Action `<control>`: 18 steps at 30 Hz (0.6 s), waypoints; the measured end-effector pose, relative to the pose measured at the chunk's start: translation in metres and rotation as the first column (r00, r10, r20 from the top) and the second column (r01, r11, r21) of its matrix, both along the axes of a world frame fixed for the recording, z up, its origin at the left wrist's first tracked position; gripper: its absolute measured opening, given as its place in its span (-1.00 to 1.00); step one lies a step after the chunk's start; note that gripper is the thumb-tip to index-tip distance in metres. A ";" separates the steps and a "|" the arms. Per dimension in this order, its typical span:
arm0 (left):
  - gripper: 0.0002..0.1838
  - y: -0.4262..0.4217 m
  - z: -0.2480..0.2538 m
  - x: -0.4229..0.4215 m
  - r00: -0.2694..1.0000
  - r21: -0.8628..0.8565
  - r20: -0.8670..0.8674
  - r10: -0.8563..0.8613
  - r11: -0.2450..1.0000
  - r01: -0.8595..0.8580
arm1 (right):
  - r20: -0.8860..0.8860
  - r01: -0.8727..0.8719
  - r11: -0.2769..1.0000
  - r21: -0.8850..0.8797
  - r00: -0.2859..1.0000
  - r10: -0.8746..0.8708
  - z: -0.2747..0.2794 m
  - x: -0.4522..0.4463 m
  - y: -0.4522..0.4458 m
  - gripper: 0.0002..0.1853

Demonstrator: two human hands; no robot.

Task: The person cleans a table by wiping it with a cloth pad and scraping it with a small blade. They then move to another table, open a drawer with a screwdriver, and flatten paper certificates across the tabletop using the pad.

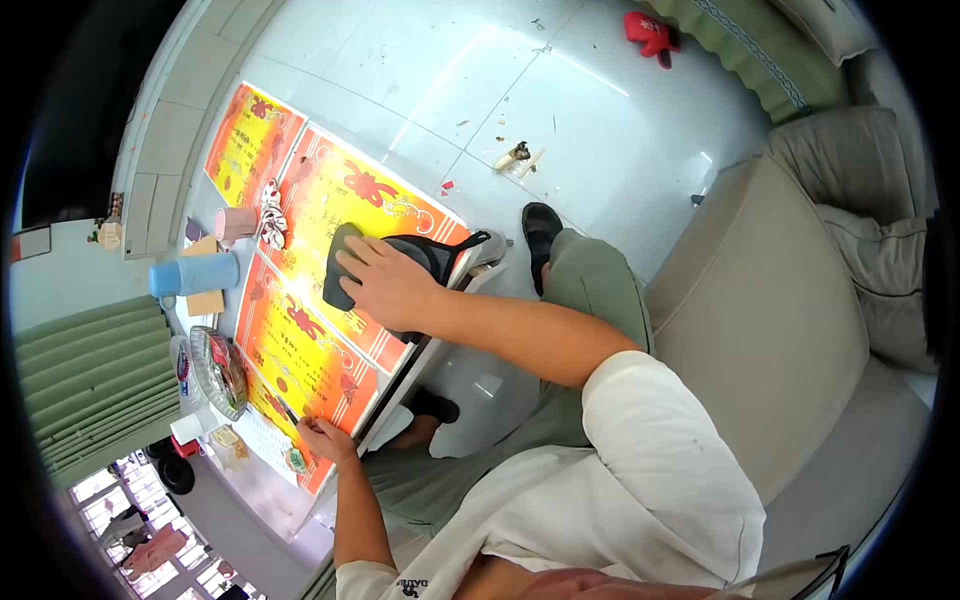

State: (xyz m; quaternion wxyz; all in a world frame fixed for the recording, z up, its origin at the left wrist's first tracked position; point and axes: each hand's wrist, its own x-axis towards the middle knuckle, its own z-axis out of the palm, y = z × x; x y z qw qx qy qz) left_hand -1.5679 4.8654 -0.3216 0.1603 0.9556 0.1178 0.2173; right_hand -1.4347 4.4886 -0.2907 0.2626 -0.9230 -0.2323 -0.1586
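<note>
My right hand (388, 285) lies over a black fabric item with a strap (430, 255), which looks like a cap. Its fingers are spread across the dark grey front part. Underneath are red and yellow printed sheets (330, 205) with Chinese writing, covering the tabletop. My left hand (325, 440) rests at the near left part of the table, its fingers closed around a thin, dark, pen-like stick (290, 412). A white sheet with writing (262, 440) and a small green packet (295, 460) lie beside that hand.
Along the table's far side stand a light blue bottle (205, 273), a pink cup (236, 223), a patterned scrunchie (272, 215) and a glass bowl (218, 372). Litter (515, 155) and a red cloth item (652, 38) lie on the tiled floor. A beige sofa (760, 320) is at right.
</note>
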 end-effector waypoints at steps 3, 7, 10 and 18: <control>-0.78 -0.001 0.000 0.000 1.000 -0.004 -0.002 0.003 1.000 -0.003 | -0.009 0.007 1.000 -0.025 1.000 -0.007 0.002 -0.001 0.000 -0.54; -0.79 -0.006 0.003 0.000 1.000 -0.022 0.000 0.017 1.000 -0.017 | -0.024 0.009 0.999 -0.040 1.000 -0.010 0.006 -0.002 -0.001 -0.53; -0.78 -0.004 0.002 0.000 1.000 -0.023 0.003 0.012 1.000 -0.012 | 0.000 0.017 0.999 -0.047 1.000 -0.017 0.004 -0.002 0.000 -0.54; -0.78 0.002 -0.003 0.000 0.999 -0.033 0.027 -0.017 0.999 0.018 | 0.001 0.001 1.000 -0.022 1.000 -0.001 0.004 -0.002 -0.001 -0.53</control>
